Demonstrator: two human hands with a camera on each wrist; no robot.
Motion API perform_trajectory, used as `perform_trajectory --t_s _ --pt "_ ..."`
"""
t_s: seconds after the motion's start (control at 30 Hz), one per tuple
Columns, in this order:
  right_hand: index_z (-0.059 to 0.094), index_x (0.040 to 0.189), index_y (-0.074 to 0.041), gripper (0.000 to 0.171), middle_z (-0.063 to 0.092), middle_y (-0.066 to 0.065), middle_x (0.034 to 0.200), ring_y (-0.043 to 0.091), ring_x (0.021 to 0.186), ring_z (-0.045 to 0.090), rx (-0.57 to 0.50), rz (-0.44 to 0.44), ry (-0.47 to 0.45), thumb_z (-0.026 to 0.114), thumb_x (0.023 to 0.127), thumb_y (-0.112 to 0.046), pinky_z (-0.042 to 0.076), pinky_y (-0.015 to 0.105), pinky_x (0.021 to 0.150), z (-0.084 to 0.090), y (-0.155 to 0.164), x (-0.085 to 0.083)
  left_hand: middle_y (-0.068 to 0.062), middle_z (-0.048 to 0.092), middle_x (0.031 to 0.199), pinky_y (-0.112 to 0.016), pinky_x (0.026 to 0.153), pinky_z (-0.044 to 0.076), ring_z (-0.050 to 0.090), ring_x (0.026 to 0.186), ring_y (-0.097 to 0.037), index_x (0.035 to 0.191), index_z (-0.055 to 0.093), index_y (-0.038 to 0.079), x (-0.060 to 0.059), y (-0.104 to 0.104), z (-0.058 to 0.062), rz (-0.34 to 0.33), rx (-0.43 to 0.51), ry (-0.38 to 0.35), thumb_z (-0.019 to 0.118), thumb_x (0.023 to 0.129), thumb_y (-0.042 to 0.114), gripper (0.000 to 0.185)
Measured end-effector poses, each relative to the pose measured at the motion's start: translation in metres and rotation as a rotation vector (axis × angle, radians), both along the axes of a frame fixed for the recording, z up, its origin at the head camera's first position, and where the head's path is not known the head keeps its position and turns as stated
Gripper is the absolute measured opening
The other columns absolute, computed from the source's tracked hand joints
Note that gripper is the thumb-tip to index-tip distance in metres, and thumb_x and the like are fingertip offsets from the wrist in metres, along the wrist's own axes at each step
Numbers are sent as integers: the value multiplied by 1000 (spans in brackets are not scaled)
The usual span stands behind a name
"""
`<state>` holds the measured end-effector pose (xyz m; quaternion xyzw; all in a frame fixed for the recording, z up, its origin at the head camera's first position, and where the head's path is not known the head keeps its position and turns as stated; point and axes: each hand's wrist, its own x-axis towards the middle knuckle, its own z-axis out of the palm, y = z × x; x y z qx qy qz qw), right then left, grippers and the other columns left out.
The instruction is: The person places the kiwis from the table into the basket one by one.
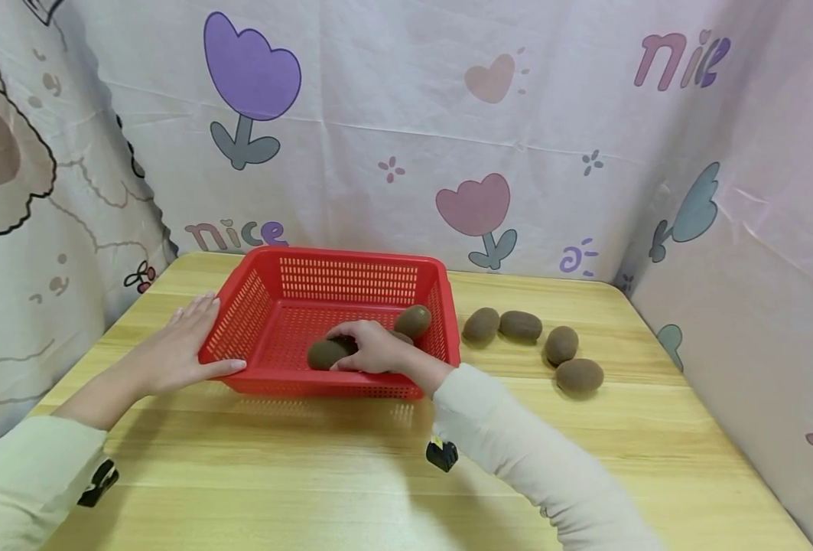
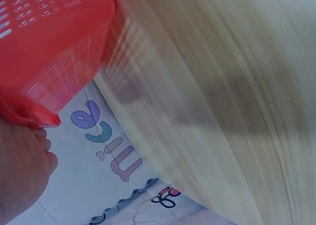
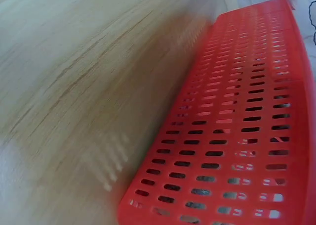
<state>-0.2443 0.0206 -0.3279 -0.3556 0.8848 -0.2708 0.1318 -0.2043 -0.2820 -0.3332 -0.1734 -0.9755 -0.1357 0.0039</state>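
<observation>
A red slotted plastic basket [image 1: 340,264] stands on the wooden table [image 1: 296,474]. My left hand [image 1: 179,344] lies flat with straight fingers against the basket's left wall, thumb at its front left corner; the left wrist view shows the palm [image 2: 19,170] beside the basket's rim [image 2: 54,42]. My right hand [image 1: 372,348] reaches over the front wall into the basket, and its fingers curl over a brown kiwi [image 1: 325,353] on the basket floor. A second kiwi [image 1: 413,321] lies just behind that hand. The right wrist view shows only the basket's outer front wall [image 3: 237,126] and the table.
Several more kiwis lie loose on the table right of the basket, the nearest [image 1: 480,325] close to its right wall and the farthest [image 1: 579,376] toward the front. Printed fabric walls [image 1: 585,153] close off the table at the back and both sides.
</observation>
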Motion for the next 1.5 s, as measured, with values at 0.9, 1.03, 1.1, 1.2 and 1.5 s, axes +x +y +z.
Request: perform_trajectory --t_s 0.9,1.03,1.1,1.2,1.5 --pt "60 120 -2 38 62 14 121 23 86 64 -323 -242 222 67 85 -14 54 32 80 12 37 9 -32 6 151 -65 110 13 5 140 -47 144 8 -12 0 1 -1 -4 1 10 57 82 58 106" --pt "60 121 0 41 61 16 122 25 102 63 -387 -336 403 69 83 -13 51 38 91 12 57 9 -33 6 150 -65 110 13 7 139 -48 144 7 -12 0 0 -1 0 4 10 58 81 57 106" --pt "59 121 1 42 60 17 124 27 118 56 -429 -382 449 69 82 -12 44 40 102 12 67 8 -33 7 150 -65 110 13 8 139 -48 144 7 -12 0 0 -1 3 3 12 58 81 57 106" --pt "58 121 3 43 60 20 123 31 119 54 -498 -452 492 69 82 -11 43 43 103 9 81 6 -33 6 150 -65 110 13 8 139 -48 144 7 -13 0 0 -1 1 1 12 58 81 57 107" --pt "58 120 6 44 58 25 122 38 108 59 -611 -687 581 69 80 -8 47 48 96 -15 117 -4 -33 4 151 -63 111 10 4 140 -47 143 7 -13 1 0 0 -4 -3 12 57 82 57 106"
